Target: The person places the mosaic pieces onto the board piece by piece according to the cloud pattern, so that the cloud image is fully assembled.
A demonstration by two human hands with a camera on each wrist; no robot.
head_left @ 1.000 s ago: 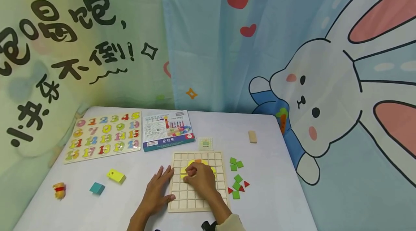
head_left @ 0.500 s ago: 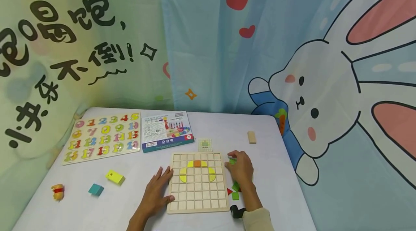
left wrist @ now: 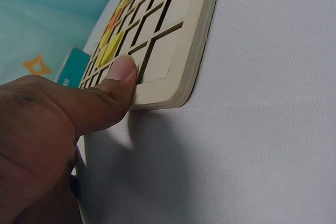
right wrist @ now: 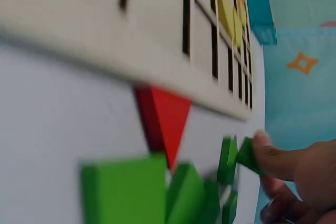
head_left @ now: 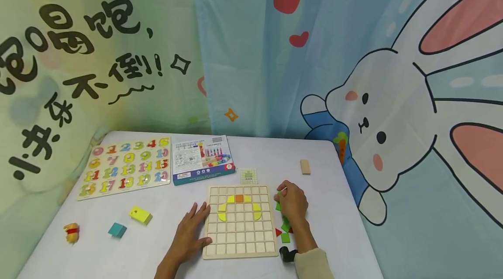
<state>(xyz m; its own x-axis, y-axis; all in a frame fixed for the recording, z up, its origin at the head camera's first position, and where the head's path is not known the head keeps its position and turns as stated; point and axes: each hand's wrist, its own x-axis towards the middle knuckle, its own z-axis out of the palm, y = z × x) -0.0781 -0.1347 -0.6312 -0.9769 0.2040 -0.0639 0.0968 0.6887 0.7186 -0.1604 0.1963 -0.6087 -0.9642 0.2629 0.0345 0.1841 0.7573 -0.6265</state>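
Green square tile [right wrist: 247, 156], pinched at the fingertips of the right hand [head_left: 291, 202], just right of the wooden grid board [head_left: 239, 250]. Left hand [head_left: 191, 232], fingers flat and relaxed, presses the board's left edge, apparently steadying it. Loose green and red tiles [head_left: 285, 228] lie beneath the right wrist.

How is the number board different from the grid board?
The number board is full of colourful numbers; the grid board is mostly empty squares, with a few yellow and orange pieces. The number board lies untouched at the back left; the left hand rests on the grid board's edge. Both lie flat on the table.
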